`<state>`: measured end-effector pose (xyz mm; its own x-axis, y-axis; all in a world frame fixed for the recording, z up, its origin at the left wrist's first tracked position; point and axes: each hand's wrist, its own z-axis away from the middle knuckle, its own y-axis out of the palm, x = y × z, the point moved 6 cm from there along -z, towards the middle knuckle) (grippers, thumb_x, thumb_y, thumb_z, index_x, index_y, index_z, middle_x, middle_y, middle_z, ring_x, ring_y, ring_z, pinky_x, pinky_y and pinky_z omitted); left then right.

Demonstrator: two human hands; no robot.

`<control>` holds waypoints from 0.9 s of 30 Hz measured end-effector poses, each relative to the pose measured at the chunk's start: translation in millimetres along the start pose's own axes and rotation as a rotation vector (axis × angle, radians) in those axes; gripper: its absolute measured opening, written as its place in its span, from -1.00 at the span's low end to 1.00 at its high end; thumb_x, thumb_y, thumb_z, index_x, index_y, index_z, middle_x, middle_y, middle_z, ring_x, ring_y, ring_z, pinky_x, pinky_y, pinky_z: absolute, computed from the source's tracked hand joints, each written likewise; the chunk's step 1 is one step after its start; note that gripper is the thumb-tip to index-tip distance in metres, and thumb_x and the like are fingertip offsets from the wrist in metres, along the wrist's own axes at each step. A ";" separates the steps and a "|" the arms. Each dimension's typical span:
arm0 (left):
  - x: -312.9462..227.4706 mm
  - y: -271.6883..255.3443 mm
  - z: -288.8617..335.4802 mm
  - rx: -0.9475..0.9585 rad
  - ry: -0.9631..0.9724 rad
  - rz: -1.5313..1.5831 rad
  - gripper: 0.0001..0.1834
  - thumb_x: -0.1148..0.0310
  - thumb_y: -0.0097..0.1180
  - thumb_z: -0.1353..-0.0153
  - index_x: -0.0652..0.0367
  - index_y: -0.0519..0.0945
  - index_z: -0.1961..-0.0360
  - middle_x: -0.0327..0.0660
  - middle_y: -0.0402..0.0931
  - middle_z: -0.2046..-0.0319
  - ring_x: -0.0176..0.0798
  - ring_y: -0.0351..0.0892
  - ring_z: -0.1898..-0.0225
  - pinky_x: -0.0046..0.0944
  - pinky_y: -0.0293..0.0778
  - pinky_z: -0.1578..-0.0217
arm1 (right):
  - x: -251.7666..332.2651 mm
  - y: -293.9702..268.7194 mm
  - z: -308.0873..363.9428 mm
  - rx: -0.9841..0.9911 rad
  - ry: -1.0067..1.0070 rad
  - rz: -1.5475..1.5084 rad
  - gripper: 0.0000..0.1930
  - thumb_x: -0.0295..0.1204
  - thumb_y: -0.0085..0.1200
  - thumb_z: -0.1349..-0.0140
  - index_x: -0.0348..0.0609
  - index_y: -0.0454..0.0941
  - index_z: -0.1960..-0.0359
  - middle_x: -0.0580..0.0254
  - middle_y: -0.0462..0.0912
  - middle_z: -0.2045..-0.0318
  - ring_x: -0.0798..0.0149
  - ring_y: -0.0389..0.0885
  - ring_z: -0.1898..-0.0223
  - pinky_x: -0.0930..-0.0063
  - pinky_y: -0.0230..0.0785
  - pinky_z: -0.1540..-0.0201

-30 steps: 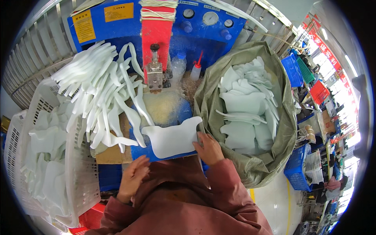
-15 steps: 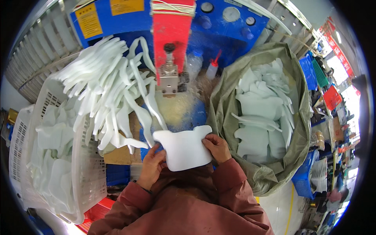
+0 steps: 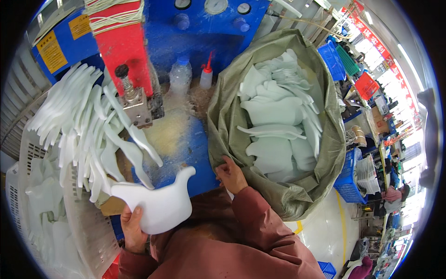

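The largest item near my hands is the grey-green woven sack — it stands open just beyond my right hand and holds a loose heap of white moulded pieces. My right hand rests at the sack's near edge with the fingers curled together; I cannot tell whether they pinch the fabric or only touch it.

Beyond both hands stands the blue machine with its red head and a metal tool block below it. To the far side of my left hand, a white plastic basket carries a fan of long white strips.

The work piece is the white shaped sheet, clamped in my left hand at its lower left corner, thumb on top. I judge it light and semi-rigid — probably foam or thin moulded plastic, since it holds its curved outline from one corner without drooping. The surface looks smooth, so possibly slippery; I would grip the broad body, not the narrow projecting horn.
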<state>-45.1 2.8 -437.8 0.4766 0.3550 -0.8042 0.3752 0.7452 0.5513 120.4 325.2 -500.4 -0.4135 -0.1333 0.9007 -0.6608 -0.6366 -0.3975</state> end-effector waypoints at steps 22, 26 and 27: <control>25.0 32.2 15.5 0.031 -0.210 -0.010 -0.68 0.41 0.11 -0.49 0.29 0.62 -0.18 -0.12 0.72 -0.02 -0.25 0.73 0.03 -0.21 0.64 -0.04 | -51.2 -56.0 -55.8 -0.351 -0.005 0.605 -0.18 0.02 0.19 -0.37 -0.23 0.24 -0.50 -0.50 0.29 -0.39 -0.50 0.33 -0.36 -0.13 0.30 -0.38; 22.3 30.5 17.0 0.040 -0.190 -0.007 -0.68 0.41 0.13 -0.48 0.29 0.62 -0.18 -0.10 0.72 -0.03 -0.23 0.73 0.04 -0.19 0.64 -0.04 | -15.9 -46.7 -5.0 -0.139 0.029 0.831 -0.27 -0.07 0.18 -0.38 -0.26 0.32 -0.44 -0.46 0.38 -0.33 -0.44 0.44 -0.29 -0.10 0.36 -0.35; 21.6 31.8 17.6 0.061 -0.190 0.032 -0.67 0.42 0.13 -0.47 0.30 0.62 -0.18 -0.09 0.72 -0.03 -0.23 0.74 0.04 -0.18 0.64 -0.04 | -6.3 -45.8 11.7 -0.049 0.070 0.837 -0.30 -0.09 0.18 -0.38 -0.27 0.36 -0.42 -0.44 0.42 -0.30 -0.41 0.47 -0.27 -0.09 0.38 -0.34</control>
<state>-8.8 24.2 -433.7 0.6284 0.2601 -0.7331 0.4028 0.6975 0.5927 160.6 346.3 -485.8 -0.8163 -0.4981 0.2924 -0.1442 -0.3145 -0.9382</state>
